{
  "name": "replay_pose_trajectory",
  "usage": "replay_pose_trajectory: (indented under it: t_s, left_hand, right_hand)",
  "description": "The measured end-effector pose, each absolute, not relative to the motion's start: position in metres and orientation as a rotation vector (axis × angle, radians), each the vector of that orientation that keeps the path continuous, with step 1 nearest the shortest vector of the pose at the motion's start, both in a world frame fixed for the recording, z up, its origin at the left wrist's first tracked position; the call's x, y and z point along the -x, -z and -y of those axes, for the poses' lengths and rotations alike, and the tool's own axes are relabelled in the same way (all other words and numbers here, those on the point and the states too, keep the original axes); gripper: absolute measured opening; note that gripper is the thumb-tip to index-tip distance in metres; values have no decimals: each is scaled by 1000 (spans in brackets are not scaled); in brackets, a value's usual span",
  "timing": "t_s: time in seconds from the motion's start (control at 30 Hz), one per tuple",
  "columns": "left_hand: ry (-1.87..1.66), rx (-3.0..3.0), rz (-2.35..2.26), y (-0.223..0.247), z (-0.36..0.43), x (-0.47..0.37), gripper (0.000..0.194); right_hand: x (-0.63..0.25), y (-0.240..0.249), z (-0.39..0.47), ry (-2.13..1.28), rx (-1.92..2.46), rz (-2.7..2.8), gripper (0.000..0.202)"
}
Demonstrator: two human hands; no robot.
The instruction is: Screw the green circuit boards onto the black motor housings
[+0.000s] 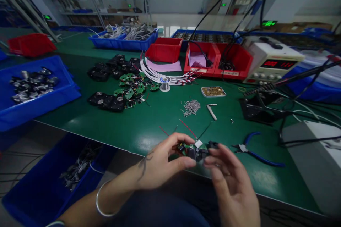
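My left hand [166, 161] is closed around a small green circuit board [183, 148] with black parts, pinching it between thumb and fingers near the table's front edge. A white connector [198, 143] sits on top of this assembly, and thin red and dark wires stick up from it. My right hand [231, 177] is closed at the right end, its fingertips on a black plastic part [212, 145]; the fingers are slightly blurred and partly hide it. To the right lie blue-handled cutters [246, 149], their jaws pointing towards my right hand.
Beyond my hands are a pile of small metal pins [191, 107], a solder spool [164, 84], a shallow tin [213, 92], green boards [133, 88] and black housings [106, 102]. A soldering stand [257, 108] and power supply [274, 60] stand right; a blue bin [34, 92] stands left.
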State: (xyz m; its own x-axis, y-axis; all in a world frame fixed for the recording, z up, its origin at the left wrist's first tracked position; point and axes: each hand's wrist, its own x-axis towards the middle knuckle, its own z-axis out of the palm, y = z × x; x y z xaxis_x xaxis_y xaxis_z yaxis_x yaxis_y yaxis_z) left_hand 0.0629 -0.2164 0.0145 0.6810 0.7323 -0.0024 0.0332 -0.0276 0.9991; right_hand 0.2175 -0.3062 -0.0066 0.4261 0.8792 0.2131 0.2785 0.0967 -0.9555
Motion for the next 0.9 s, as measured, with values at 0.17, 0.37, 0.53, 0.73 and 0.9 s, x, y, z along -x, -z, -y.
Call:
replay_pose_trajectory:
  t_s: [0.17, 0.37, 0.53, 0.73, 0.9]
  left_hand:
    - [-578, -2176, -509, -23, 222, -62, 35]
    - [-1024, -2732, -422, -13, 219, -74, 27]
    - [-1091, -2578, -387, -10, 218, -79, 17]
    - [-1073, -2383, -424, -35, 161, -88, 27]
    - [-496, -2476, -956, -13, 62, -100, 5]
  right_hand:
    - [-233, -12, 310, -1076, 1489, 872, 22]
    - [-226, -10, 302, -1094, 1497, 687, 20]
    - [-229, -13, 294, -1079, 1372, 599, 16]
    - [-264, -44, 254, -1036, 1293, 665, 18]
    - [-296, -56, 184, -942, 1142, 808, 9]
